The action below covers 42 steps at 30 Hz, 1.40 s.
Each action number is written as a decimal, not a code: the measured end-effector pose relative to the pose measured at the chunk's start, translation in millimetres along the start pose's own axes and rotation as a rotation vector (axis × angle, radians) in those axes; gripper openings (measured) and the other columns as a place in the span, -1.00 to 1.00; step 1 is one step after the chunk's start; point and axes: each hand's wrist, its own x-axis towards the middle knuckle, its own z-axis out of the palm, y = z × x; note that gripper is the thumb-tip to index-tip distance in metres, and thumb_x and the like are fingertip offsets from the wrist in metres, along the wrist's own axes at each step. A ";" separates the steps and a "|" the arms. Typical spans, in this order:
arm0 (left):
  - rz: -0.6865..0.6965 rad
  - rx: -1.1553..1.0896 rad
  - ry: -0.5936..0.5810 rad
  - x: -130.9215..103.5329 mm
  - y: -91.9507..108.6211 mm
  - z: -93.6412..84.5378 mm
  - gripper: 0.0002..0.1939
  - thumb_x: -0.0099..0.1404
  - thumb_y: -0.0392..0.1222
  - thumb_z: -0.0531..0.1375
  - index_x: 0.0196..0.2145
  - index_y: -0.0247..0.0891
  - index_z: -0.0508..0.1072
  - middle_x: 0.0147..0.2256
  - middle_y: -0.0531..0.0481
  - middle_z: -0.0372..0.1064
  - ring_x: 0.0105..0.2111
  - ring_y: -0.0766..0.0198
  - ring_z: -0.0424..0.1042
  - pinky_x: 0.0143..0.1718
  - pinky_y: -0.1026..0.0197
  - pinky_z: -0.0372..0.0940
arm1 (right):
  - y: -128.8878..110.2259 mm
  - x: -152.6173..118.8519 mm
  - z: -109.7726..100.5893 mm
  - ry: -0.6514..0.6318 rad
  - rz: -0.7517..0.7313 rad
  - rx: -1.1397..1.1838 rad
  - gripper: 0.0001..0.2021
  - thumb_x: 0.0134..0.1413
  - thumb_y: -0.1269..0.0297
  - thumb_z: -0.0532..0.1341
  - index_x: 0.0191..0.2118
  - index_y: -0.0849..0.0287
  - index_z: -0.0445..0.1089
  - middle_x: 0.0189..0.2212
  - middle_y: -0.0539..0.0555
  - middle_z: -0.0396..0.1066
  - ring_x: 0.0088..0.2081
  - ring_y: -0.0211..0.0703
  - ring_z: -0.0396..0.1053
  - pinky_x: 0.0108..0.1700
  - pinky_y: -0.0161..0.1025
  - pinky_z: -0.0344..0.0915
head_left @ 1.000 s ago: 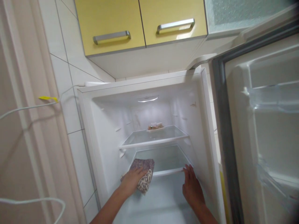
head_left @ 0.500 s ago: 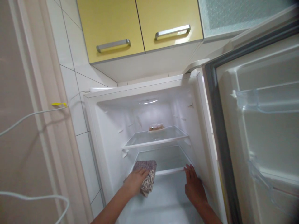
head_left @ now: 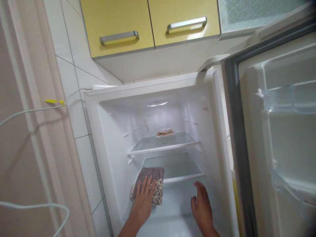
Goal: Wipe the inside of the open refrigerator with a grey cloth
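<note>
Left hand point(head_left: 144, 197) is spread flat, fingers splayed, pressing a patterned cloth point(head_left: 150, 184) on the fridge shelf point(head_left: 182, 179). Right hand point(head_left: 201, 205) is open, holding nothing, just below that shelf.

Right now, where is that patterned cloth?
The patterned cloth lies under the left hand, pressed flat at the left front of the fridge's second glass shelf, below the shelf holding a small food tray.

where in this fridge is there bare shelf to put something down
Upper shelf: bare in front and left of the small food pack. Middle shelf: bare right of the cloth under the left hand. The right hand crowds the lower right.
</note>
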 end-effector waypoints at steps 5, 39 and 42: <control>0.005 -0.017 -0.063 0.9 -1.8 -7.3 0.10 0.00 -0.42 0.15 0.44 -0.07 -0.22 0.47 -0.07 -0.31 0.46 -0.08 -0.31 0.42 -0.25 -0.31 | -45.3 -48.3 67.2 -0.289 0.507 0.757 -0.48 -0.33 0.31 0.16 -0.08 0.11 0.46 0.02 0.18 0.51 0.09 0.12 0.44 0.20 0.05 0.31; -0.635 -1.585 -0.256 92.0 -32.8 -106.7 -0.77 -0.05 -0.23 0.34 -0.34 -0.22 0.57 -0.34 -0.11 0.62 -0.22 -0.01 0.58 -0.04 -0.03 0.43 | -0.7 64.0 -11.7 -0.024 -0.256 -0.366 -0.61 0.22 0.29 0.03 0.05 0.31 0.43 0.05 0.35 0.47 0.17 0.17 0.35 0.27 0.18 0.16; -0.724 -1.718 -0.234 100.0 -19.8 -105.4 -0.70 -0.05 -0.22 0.34 -0.30 -0.29 0.50 -0.37 -0.19 0.60 -0.35 0.02 0.59 -0.19 -0.06 0.49 | 8.8 55.0 -4.8 -0.015 -0.347 -0.484 -0.61 0.22 0.31 0.05 0.08 0.31 0.41 0.13 0.32 0.42 0.20 0.14 0.31 0.30 0.16 0.11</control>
